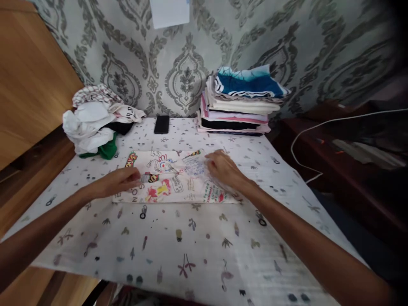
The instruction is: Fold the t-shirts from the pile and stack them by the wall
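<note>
A white garment [188, 187] covered in coloured drawings and handwriting lies before me, folded into a long flat strip. Its exact kind is not clear from the folds. At its left part, my left hand [123, 180] has its fingers closed in a pinch on the fabric. Over the right part, my right hand [223, 168] is bent with curled fingers, gripping the cloth near its upper right edge. That hand is slightly smeared, and its fingertips are partly hidden.
A neat stack of folded clothes [236, 114] stands at the back right, a blue patterned piece on top. Rumpled clothes [92, 123] are heaped at the back left. A black phone [162, 124] lies between them on the printed white cloth [204, 246]. A white cable [293, 148] hangs at right.
</note>
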`<action>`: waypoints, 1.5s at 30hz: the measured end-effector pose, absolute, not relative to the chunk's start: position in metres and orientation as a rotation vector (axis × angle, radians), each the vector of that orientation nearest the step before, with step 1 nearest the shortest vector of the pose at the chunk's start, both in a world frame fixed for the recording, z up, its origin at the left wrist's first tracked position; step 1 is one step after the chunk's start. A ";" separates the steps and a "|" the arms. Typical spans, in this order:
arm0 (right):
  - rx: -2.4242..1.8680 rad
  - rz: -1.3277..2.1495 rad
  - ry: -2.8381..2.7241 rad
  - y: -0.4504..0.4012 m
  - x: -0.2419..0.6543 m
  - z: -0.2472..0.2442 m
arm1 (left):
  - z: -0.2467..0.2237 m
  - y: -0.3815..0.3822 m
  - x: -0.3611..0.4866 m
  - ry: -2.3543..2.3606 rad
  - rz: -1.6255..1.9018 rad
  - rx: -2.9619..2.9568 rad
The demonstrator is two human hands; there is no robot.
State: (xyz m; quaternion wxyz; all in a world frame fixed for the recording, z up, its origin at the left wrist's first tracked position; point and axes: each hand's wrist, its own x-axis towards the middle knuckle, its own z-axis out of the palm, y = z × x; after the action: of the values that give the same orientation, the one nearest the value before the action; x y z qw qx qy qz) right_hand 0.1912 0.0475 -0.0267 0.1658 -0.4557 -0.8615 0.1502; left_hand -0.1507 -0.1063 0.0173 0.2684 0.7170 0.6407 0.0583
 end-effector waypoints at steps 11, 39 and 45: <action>-1.680 0.412 -2.255 0.094 0.155 -0.044 | 0.021 -0.130 -0.185 1.620 0.320 1.548; -0.521 0.539 -2.900 0.006 0.084 -0.022 | 0.012 -0.124 -0.175 1.797 0.525 1.651; -0.692 0.304 -2.782 0.000 0.080 -0.037 | -0.005 -0.120 -0.181 1.592 0.878 1.071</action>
State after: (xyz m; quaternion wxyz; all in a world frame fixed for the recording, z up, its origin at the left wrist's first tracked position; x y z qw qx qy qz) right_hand 0.0804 -0.0002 -0.0374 0.1290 -0.2380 -0.9570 0.1044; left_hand -0.1812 -0.1202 -0.0053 0.4931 0.4416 0.6565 0.3618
